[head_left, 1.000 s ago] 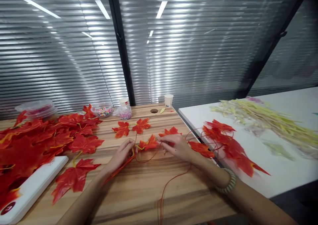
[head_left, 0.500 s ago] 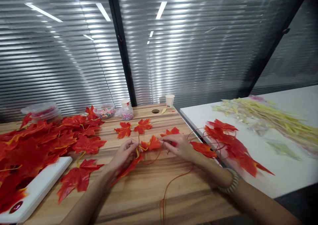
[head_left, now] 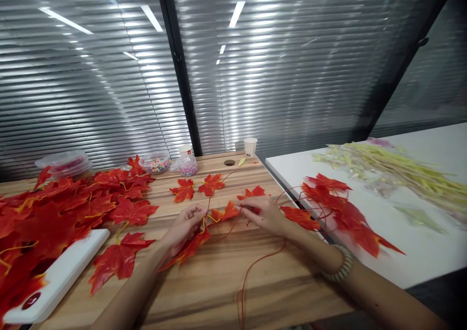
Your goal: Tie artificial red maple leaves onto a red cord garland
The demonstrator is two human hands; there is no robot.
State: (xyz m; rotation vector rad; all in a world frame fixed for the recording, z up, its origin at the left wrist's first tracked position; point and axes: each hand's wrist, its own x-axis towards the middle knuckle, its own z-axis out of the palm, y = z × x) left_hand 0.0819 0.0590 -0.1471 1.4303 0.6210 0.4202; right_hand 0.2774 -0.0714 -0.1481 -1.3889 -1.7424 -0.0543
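Observation:
My left hand (head_left: 187,227) is closed in a pinch on a thin red cord (head_left: 209,197), which rises from the fingertips towards the back. Just below those fingers hangs a red artificial maple leaf (head_left: 191,248) with a yellow stem. A smaller orange-red maple leaf (head_left: 228,210) lies between the hands, its yellow stem close to my left fingertips. At that leaf's right edge, my right hand (head_left: 265,214) has thumb and forefinger together; whether they grip the leaf or a cord is unclear. Another red leaf (head_left: 254,192) shows behind my right hand.
Red maple leaves (head_left: 69,208) are heaped at the left, partly over a white box-like object (head_left: 69,274). Strung leaves (head_left: 343,208) spread onto the white table (head_left: 394,267). Bead tubs (head_left: 156,165), a paper cup (head_left: 250,147) and yellow-green strips (head_left: 408,174) lie farther back.
The cord above my left hand now slants to the right, where it stood nearly upright before. My left fingers have shifted slightly; my right hand stays almost in place.

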